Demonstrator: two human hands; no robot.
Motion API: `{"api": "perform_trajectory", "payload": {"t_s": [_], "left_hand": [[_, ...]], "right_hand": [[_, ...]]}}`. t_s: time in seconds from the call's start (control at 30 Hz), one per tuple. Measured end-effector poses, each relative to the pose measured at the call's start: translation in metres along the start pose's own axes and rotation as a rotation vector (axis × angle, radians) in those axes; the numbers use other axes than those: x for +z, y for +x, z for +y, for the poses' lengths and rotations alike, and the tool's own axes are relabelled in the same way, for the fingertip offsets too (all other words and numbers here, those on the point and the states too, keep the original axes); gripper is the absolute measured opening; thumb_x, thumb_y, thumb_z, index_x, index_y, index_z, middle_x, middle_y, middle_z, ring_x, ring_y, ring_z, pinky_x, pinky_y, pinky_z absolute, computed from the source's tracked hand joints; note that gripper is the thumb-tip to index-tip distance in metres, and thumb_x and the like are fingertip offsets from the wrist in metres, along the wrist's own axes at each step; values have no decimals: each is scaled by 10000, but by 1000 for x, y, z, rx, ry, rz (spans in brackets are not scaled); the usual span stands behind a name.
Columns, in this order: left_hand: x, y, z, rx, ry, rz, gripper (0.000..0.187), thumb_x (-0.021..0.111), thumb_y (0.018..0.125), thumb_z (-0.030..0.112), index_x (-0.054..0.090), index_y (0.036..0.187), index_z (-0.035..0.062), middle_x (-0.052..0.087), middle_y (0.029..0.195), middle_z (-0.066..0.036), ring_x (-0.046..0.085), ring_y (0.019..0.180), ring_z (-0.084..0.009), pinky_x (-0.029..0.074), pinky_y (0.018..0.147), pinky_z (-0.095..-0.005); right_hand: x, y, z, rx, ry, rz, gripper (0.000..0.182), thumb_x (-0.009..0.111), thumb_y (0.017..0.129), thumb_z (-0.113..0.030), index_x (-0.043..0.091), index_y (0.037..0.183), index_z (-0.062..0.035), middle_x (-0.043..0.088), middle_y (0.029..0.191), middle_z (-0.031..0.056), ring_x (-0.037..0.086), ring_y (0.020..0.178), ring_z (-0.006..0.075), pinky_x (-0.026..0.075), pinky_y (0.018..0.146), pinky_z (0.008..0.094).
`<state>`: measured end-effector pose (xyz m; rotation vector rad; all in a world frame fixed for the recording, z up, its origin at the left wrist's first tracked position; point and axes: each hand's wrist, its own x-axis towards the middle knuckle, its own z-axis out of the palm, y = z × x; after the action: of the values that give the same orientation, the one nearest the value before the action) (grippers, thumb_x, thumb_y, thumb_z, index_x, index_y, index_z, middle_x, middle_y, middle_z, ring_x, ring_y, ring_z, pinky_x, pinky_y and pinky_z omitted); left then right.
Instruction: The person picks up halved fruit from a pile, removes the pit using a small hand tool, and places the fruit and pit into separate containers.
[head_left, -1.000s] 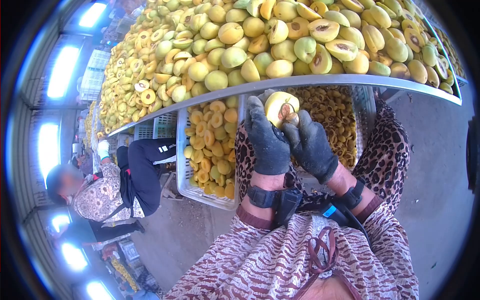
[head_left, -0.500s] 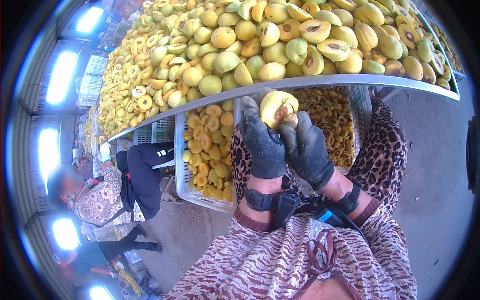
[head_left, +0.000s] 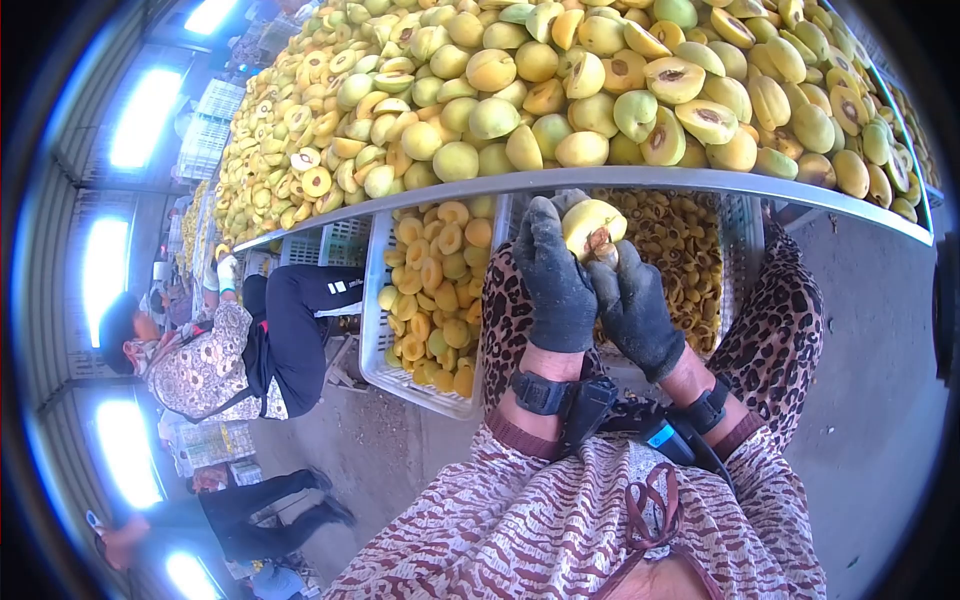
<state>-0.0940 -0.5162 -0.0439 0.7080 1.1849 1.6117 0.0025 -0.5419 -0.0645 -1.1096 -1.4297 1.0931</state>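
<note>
A yellow fruit (head_left: 592,226) with a brown, torn patch is held up just below the metal table edge. My left hand (head_left: 552,275), in a dark dusty glove, has its fingers wrapped round the fruit's left side. Against its lower right side, by the brown patch, my right hand (head_left: 640,305) is closed, also gloved; a small brownish bit (head_left: 606,254) shows at its fingertips, too small to make out. Behind and below the hands, a crate holds brown pit-like pieces (head_left: 675,240).
Halved and whole fruit (head_left: 480,90) lie heaped on the table with a raised metal rim (head_left: 600,179). A white crate (head_left: 372,330) of yellow halves stands at my left leg. One person (head_left: 215,350) sits further left; another person (head_left: 230,515) is at the lower left.
The view has shifted, so table, crates and hands appear slightly to the right and lower. Both hands still hold the fruit, which looks slightly turned. The person at lower left has changed posture.
</note>
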Motion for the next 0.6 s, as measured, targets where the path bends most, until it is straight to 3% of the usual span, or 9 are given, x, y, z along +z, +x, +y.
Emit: {"api": "perform_trajectory", "payload": {"t_s": [0.17,0.23,0.27,0.43,0.5,0.53,0.57,0.6], "left_hand": [[8,-6,8,119,88,-23,344,456,1032,291,622,1026,-10,652,997,-73,621,893,-147,526,808,-292],[9,-11,11,141,111,-42,437,397,1046,371,597,1073,-16,651,971,-90,635,860,-157,537,762,-266],[11,-14,14,94,-5,16,263,549,997,235,657,961,-2,678,911,-60,639,785,-134,544,734,-296],[6,-6,21,54,-64,-23,285,621,962,258,677,809,24,668,739,-33,619,647,-103,513,586,-242],[1,-4,21,67,-33,-68,275,637,953,241,672,786,25,653,715,-23,603,622,-87,496,558,-234],[1,2,23,86,-60,-84,268,643,949,232,671,780,26,647,708,-19,597,621,-81,490,549,-233],[-1,2,24,98,-83,-94,262,650,945,224,669,775,27,641,702,-15,591,620,-74,484,540,-232],[-2,0,31,102,-130,-126,248,655,942,212,673,777,28,643,702,-10,582,617,-69,484,550,-231]], "right_hand": [[-4,0,0,-58,73,8,170,566,955,-136,521,986,25,624,782,267,652,713,416,491,596,412],[-10,-6,-3,-66,85,-43,166,558,956,-128,529,998,29,623,775,251,649,692,390,491,601,397],[-13,-6,-4,-81,97,-81,163,549,958,-121,536,1010,33,622,767,236,647,671,364,490,606,383],[-7,-27,-5,40,167,-171,201,535,951,-84,559,1114,31,626,741,145,612,633,294,488,623,364],[1,-32,19,70,29,-143,261,464,1031,-289,564,924,-73,509,696,-41,429,583,45,351,503,221],[10,-24,10,46,105,-101,281,464,1029,-330,554,892,-102,489,683,-52,416,557,33,328,475,198],[6,-21,-2,236,287,-159,264,472,1026,-323,554,918,-97,491,688,-57,413,531,36,315,449,198],[5,-18,-9,239,309,-173,271,461,1028,-328,547,931,-91,496,699,-52,426,547,39,330,465,196]]}}
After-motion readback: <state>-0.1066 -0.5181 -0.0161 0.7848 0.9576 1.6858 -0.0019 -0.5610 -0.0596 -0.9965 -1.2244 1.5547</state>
